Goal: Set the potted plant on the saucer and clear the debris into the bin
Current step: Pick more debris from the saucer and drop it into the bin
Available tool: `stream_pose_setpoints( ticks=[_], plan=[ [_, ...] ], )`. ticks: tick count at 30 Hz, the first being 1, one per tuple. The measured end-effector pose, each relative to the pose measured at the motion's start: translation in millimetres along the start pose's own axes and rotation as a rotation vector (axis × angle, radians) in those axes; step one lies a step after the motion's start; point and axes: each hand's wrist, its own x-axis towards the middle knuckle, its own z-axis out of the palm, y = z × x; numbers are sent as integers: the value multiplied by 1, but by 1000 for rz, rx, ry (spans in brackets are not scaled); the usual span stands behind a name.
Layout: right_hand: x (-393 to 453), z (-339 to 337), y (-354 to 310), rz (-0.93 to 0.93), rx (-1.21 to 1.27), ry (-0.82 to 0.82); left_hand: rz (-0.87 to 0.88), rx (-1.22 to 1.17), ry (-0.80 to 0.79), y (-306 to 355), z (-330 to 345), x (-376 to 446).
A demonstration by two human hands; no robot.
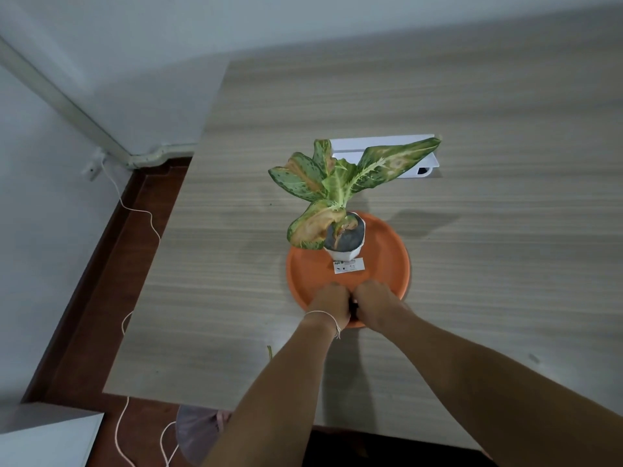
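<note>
From my remote station I record a wood-grain table (pixel 488 106) filling most of the view, set against a pale wall (pixel 101 35), with dark red flooring (pixel 108 257) along its left edge. A white cable (pixel 141 214) trails across that floor. Below the table's near edge I note a pinkish translucent bag (pixel 197 429), partly hidden; I cannot tell whether it lines a bin.

An orange saucer (pixel 387 264) sits near the table's middle. The potted plant (pixel 337 183) stands upright on the saucer's far-left part, in a white pot (pixel 344 252) with dark soil and mottled green leaves, several of them browned. A white label (pixel 349 265) lies on the saucer just in front of the pot. Behind the plant I see a white flat object (pixel 381 144) on the table.

The left hand (pixel 332 303) and right hand (pixel 374 299) meet knuckle to knuckle over the saucer's near rim, both with fingers curled under. A small dark item shows between them; I cannot tell what it is or which hand grips it. The left wrist carries a white string (pixel 325 315). A small green fragment (pixel 269 352) lies on the table near the left forearm.
</note>
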Motion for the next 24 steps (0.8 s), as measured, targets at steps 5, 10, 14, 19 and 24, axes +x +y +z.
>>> stream_pose_setpoints(
  ticks=[5,10,14,19,24],
  plan=[
    [-2,-6,0,26,-3,-13,-57,-67,11,-4,5,3],
    [-3,-18,14,103,94,48,-113,-190,61,-16,-3,0],
    [-6,-35,18,154,259,124,-168,-346,145,-27,-11,-4],
    [-6,-42,3,98,341,184,-201,-443,250,-43,-27,-17],
    [-11,-37,-40,23,393,221,-251,-490,327,-74,-42,-50]
  ],
)
